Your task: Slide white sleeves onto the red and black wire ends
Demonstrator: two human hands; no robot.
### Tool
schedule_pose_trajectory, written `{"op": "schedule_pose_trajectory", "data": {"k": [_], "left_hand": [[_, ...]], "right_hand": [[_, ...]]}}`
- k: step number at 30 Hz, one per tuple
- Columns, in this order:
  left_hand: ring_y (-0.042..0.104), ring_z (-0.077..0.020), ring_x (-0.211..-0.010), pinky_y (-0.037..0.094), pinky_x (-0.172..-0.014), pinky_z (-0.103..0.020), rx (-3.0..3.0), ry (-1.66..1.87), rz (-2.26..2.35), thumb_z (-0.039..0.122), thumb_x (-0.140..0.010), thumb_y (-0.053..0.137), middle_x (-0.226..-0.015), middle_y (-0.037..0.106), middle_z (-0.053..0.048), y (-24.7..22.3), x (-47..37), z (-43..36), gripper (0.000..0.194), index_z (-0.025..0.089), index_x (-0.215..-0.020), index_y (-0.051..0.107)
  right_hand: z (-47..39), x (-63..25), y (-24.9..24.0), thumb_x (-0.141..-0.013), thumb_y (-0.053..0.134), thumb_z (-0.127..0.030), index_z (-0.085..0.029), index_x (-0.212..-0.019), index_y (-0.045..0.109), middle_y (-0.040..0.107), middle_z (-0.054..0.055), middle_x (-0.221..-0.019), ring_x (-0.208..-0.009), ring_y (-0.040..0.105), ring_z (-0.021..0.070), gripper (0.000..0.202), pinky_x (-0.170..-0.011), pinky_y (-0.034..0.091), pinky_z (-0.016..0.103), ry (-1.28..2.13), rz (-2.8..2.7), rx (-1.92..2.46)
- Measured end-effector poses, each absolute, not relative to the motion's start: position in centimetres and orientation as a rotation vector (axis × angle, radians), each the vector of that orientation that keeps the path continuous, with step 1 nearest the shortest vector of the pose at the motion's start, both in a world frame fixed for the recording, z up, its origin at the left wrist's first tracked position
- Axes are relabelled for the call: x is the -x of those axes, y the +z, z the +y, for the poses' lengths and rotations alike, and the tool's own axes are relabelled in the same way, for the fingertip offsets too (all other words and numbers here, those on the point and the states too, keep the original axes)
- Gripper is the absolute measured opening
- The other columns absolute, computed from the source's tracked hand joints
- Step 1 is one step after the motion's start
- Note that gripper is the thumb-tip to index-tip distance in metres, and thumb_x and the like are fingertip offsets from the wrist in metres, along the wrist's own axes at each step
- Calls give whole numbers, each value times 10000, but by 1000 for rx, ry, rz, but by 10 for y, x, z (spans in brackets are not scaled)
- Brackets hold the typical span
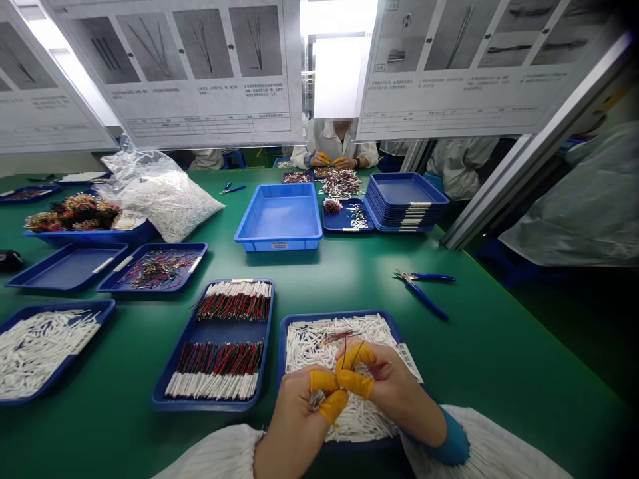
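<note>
My left hand [300,403] and my right hand [392,380] meet at their fingertips, which wear yellow finger cots. Thin dark wires [357,354] rise from the pinched fingers of my right hand. My left thumb and forefinger are pressed together at the same spot; what lies between them is hidden. Below both hands is a blue tray [282,346] heaped with short white tubes [309,342]. A few red and black wires [339,335] show over the tubes just beyond my fingers. Left of it, another tray [229,330] holds two rows of red, black and green wires with white ends.
Blue-handled cutters [424,293] lie to the right. Beyond are a large blue bin [279,216], stacked trays [407,199] and a plastic bag [160,193] of white pieces. More trays [67,266] line the left. A co-worker [337,146] sits opposite; instruction sheets [200,106] hang above.
</note>
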State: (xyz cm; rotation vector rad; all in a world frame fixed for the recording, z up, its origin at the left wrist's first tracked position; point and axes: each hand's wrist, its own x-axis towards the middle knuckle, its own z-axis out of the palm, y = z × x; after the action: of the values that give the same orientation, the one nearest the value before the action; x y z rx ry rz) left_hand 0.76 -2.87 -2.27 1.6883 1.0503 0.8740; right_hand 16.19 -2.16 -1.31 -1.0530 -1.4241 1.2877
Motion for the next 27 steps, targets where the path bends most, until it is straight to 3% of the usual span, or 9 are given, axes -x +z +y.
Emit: {"op": "schedule_pose_trajectory", "data": {"k": [3, 9, 19, 27], "left_hand": [[548, -152, -584, 441, -570, -232, -1600, 931, 1081, 215, -749, 611, -620, 615, -35, -24, -5, -27, 145, 137, -629, 635], [530, -145, -565, 424, -558, -226, -1615, 916, 1097, 209, -740, 610, -597, 605, -27, -26, -7, -25, 160, 136, -599, 627], [472, -110, -513, 387, -503, -196, -1669, 882, 1131, 141, -684, 622, -534, 532, 15, -27, -10, -26, 174, 144, -520, 563], [488, -114, -490, 384, -480, -198, -1873, 921, 1141, 178, -714, 613, -524, 550, 8, -37, -6, -25, 203, 160, -521, 553]], "right_hand": [[-22, -165, -13, -691, 685, -335, -188, -729, 616, 617, 54, -777, -772, 568, 204, 167, -744, 461, 351, 1302, -1337, 1084], [-21, -166, -18, -741, 641, -294, -182, -592, 607, 575, 21, -625, -630, 537, 169, 189, -624, 464, 306, 1167, -1506, 1047], [-24, -162, -13, -733, 645, -303, -177, -711, 608, 611, 43, -715, -699, 565, 184, 133, -667, 474, 317, 1245, -1465, 1104], [-24, -158, -11, -721, 621, -202, -190, -581, 541, 563, 22, -649, -659, 529, 176, 162, -636, 444, 301, 1105, -1605, 1058]]}}
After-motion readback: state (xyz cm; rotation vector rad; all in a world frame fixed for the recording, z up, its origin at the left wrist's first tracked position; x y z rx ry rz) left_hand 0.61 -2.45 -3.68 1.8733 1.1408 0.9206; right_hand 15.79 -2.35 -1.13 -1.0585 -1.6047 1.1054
